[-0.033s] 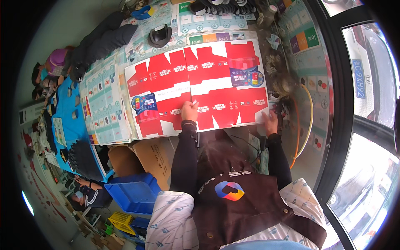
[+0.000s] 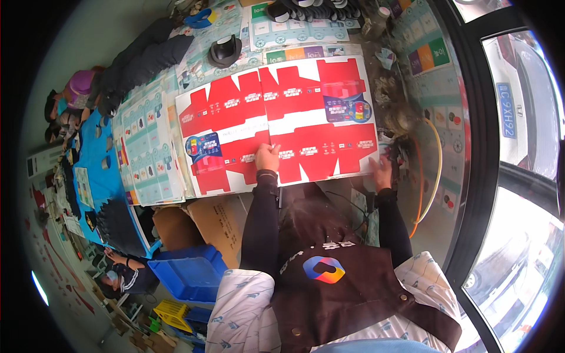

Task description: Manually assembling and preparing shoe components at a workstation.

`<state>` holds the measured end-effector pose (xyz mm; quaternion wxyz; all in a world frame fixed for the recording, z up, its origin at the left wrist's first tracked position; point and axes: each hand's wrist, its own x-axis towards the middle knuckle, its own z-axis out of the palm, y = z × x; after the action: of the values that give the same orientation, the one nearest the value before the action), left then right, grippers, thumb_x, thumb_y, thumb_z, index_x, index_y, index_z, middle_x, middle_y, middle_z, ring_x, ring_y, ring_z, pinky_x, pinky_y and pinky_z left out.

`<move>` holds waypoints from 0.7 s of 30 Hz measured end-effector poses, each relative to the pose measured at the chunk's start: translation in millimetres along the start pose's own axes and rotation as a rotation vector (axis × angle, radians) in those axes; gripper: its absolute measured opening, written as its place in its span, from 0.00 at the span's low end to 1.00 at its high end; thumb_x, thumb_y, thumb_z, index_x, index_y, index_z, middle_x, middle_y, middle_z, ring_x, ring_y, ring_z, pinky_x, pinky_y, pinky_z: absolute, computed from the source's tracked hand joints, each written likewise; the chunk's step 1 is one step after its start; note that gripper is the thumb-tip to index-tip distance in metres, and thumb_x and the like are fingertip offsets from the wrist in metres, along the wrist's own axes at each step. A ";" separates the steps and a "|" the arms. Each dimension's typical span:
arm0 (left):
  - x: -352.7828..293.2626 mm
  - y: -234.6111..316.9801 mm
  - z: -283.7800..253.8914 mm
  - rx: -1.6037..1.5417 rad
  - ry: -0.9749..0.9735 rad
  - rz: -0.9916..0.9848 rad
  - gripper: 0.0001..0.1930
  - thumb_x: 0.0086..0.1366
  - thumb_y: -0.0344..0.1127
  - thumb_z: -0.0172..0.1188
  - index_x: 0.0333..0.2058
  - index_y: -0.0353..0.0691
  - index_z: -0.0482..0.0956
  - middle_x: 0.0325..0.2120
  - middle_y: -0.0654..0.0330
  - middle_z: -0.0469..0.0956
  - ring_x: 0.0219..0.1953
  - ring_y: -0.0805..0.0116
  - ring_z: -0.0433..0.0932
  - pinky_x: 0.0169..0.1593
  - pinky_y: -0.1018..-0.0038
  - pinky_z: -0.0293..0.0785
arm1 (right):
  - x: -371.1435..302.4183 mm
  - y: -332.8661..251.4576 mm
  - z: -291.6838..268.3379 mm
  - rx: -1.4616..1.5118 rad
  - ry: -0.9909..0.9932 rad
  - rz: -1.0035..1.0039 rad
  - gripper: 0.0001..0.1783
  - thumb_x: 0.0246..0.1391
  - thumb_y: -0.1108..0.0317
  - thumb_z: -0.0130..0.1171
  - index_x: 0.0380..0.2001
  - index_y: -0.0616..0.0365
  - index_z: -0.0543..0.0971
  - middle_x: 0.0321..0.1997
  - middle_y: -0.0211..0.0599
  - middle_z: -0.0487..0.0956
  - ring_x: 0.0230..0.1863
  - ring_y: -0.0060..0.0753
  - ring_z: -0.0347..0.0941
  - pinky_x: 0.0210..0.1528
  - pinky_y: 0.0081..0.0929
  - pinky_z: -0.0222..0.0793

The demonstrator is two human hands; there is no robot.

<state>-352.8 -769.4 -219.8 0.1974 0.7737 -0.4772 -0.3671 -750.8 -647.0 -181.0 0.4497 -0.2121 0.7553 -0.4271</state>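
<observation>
Two red-and-white printed cardboard sheets (image 2: 312,117) with box-shaped outlines lie side by side on the bench, or one sheet with a dark seam down its middle; I cannot tell which. Blue and purple printed panels show at the left and right of them. My left hand (image 2: 267,159) is closed at the near end of the seam, fingers pressed together on the cardboard. At the near right corner, my right hand (image 2: 381,170) grips the edge, its thumb side over the cardboard and some fingers hidden. Both forearms wear dark sleeves.
Stacked pale-blue printed sheets (image 2: 147,147) lie at left. A black moulded piece (image 2: 225,51) and a blue tape roll (image 2: 201,19) stand behind. Orange and cream hoses (image 2: 436,165) hang at right. A blue crate (image 2: 191,272) and cardboard box (image 2: 215,226) sit below left. Other people are at far left.
</observation>
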 end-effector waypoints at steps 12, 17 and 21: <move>-11.1 27.4 -4.8 0.517 0.178 -0.078 0.27 0.59 0.48 0.74 0.46 0.33 0.75 0.46 0.44 0.81 0.45 0.42 0.81 0.48 0.54 0.78 | -1.9 -19.1 12.9 -0.319 -0.059 0.258 0.25 0.59 0.51 0.65 0.45 0.64 0.80 0.40 0.53 0.85 0.39 0.54 0.84 0.42 0.51 0.80; -38.7 91.7 2.4 0.590 -0.092 0.493 0.43 0.56 0.49 0.75 0.66 0.41 0.65 0.66 0.46 0.64 0.69 0.43 0.61 0.67 0.44 0.63 | 18.2 -14.6 -23.8 -1.329 0.078 -0.168 0.29 0.54 0.37 0.65 0.39 0.54 0.82 0.34 0.47 0.84 0.38 0.52 0.83 0.38 0.50 0.79; -66.8 89.9 5.6 0.729 -0.317 0.662 0.57 0.50 0.52 0.79 0.75 0.59 0.54 0.76 0.51 0.46 0.77 0.41 0.44 0.72 0.36 0.51 | -6.7 -84.2 36.7 -1.498 0.138 -0.313 0.29 0.52 0.42 0.68 0.47 0.52 0.78 0.54 0.41 0.80 0.59 0.51 0.75 0.54 0.45 0.74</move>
<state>-428.8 -752.2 -139.1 -0.0541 0.5344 -0.8175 -0.2078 -721.3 -704.9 -115.7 0.0720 -0.5375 0.8304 0.1278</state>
